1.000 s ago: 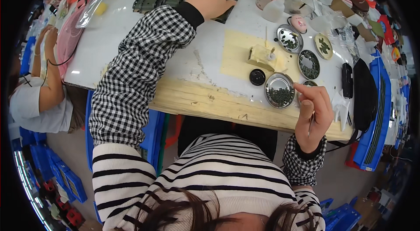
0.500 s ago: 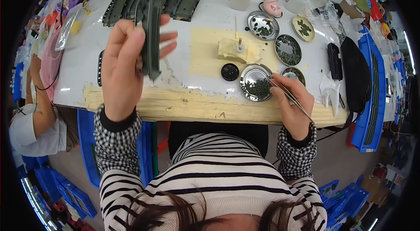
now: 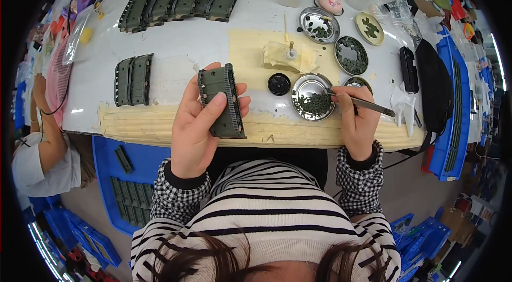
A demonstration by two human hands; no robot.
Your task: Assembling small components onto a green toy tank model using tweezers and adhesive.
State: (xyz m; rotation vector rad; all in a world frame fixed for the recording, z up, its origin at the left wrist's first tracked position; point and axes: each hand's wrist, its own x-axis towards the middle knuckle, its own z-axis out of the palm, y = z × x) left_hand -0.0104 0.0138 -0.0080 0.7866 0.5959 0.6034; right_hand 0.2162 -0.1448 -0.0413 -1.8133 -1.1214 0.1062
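Note:
My left hand [image 3: 193,132] grips a dark green rectangular plastic piece [image 3: 217,80] with ridged long edges, held tilted above the table's front edge, thumb across its face. My right hand [image 3: 358,126] pinches a pair of metal tweezers [image 3: 372,105]. The tweezer tips reach over a round metal dish [image 3: 305,82] holding many tiny dark green bits [image 3: 314,105]; whether they hold a bit is too small to tell. Beside that dish is a small black round pot [image 3: 279,84]. A taped block [image 3: 280,59] with a small upright post stands behind the pot.
Similar green pieces stand in a row [image 3: 176,2] at the far left, and others [image 3: 133,80] nearer. More dishes of green bits [image 3: 351,57] lie at the right. A blue tray [image 3: 109,196] with green pieces is below left. A person's arm [image 3: 47,106] shows at far left.
My left hand has brought the green piece right and nearer, turning its face into view. The tweezers have swung flatter in my right hand, with their tips still at the metal dish.

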